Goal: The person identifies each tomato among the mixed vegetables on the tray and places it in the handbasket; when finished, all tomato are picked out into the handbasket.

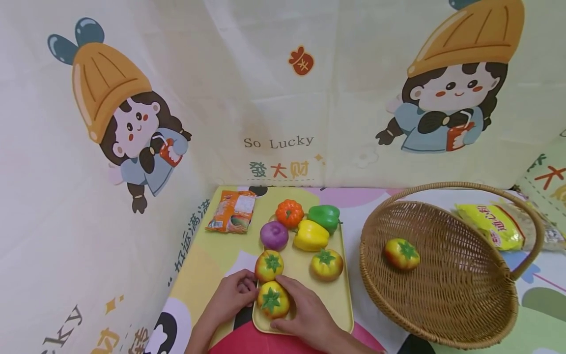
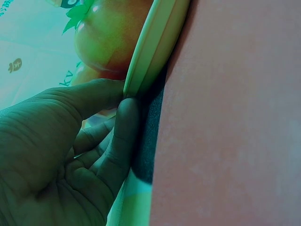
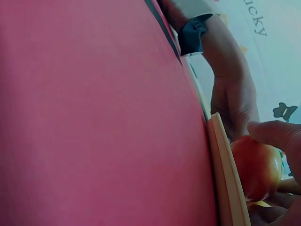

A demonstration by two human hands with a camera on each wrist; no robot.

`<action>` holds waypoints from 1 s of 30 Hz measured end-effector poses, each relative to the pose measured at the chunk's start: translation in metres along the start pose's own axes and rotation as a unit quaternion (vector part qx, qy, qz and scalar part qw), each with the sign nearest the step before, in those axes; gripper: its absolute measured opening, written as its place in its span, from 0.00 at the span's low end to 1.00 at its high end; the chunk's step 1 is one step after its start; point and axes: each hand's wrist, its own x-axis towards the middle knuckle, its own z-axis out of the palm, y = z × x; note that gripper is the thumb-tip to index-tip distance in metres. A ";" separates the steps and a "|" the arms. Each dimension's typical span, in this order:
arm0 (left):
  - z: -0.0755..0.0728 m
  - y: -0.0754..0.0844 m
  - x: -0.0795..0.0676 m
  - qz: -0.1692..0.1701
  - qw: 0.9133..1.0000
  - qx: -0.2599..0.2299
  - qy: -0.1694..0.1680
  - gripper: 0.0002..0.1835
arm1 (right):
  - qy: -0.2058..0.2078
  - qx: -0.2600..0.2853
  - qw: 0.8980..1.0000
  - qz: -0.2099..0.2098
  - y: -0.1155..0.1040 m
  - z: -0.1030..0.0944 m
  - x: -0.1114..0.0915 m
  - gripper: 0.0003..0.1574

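Note:
On a pale yellow tray (image 1: 323, 305) in the head view lie several toy vegetables and persimmon-like fruits. My right hand (image 1: 311, 314) grips the nearest persimmon (image 1: 273, 300), yellow-red with a green leafy top, at the tray's front left corner; the right wrist view shows thumb and fingers around this persimmon (image 3: 256, 167). With thumb and forefinger, my left hand (image 1: 230, 297) pinches the left rim of the tray (image 2: 146, 52). A second persimmon (image 1: 268, 265) sits just behind the gripped one, and a third (image 1: 327, 265) lies towards the tray's right side.
Farther back on the tray are a purple onion (image 1: 274, 236), orange pumpkin (image 1: 289, 213), yellow pepper (image 1: 311, 235) and green pepper (image 1: 325, 218). An orange packet (image 1: 232, 211) lies behind left. At right, a handled wicker basket (image 1: 446, 280) holds one persimmon (image 1: 401, 254); a yellow bag (image 1: 491, 226) lies behind.

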 end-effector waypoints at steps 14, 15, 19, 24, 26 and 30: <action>0.001 0.001 0.000 -0.001 1.000 -0.017 0.006 0.15 | -0.001 -0.013 1.000 -0.004 -0.002 0.000 0.000 0.50; 0.001 0.000 0.000 -0.001 1.000 -0.017 0.005 0.15 | -0.001 -0.013 1.000 -0.004 -0.002 -0.001 0.000 0.50; 0.000 -0.001 0.000 -0.006 1.000 -0.018 0.000 0.15 | 0.003 -0.009 1.000 -0.012 -0.005 -0.005 0.000 0.49; 0.000 -0.002 0.000 -0.009 1.000 -0.012 -0.001 0.15 | 0.015 0.014 1.000 -0.021 -0.015 -0.017 -0.002 0.48; 0.000 -0.002 -0.001 -0.005 1.000 -0.009 0.001 0.15 | 0.023 0.019 0.999 -0.021 -0.021 -0.023 -0.002 0.48; 0.000 -0.001 -0.002 0.003 1.000 -0.007 0.006 0.17 | 0.037 0.017 0.999 -0.020 -0.030 -0.037 -0.001 0.48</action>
